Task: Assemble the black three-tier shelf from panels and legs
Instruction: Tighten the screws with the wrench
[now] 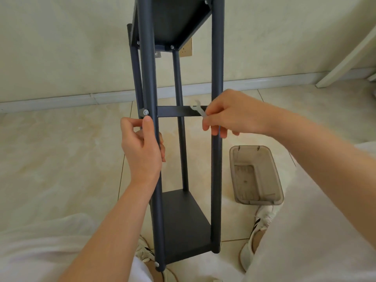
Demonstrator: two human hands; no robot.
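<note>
Left hand [142,147] grips shelf leg [151,78]; right hand [227,116] pinches wrench [198,109] (small, white).

We find the shelf [184,218] upright on the floor [61,159] between our left shoe [142,252] and right shoe [262,218], the wall [71,47] behind it, and the tray [264,176] to its right, beside the right shoe.

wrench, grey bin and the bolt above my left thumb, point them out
wrench [197,110]: head view, shaft below the open end
grey bin [258,201]: head view, near rim
bolt [145,112]: head view, its round head
</note>
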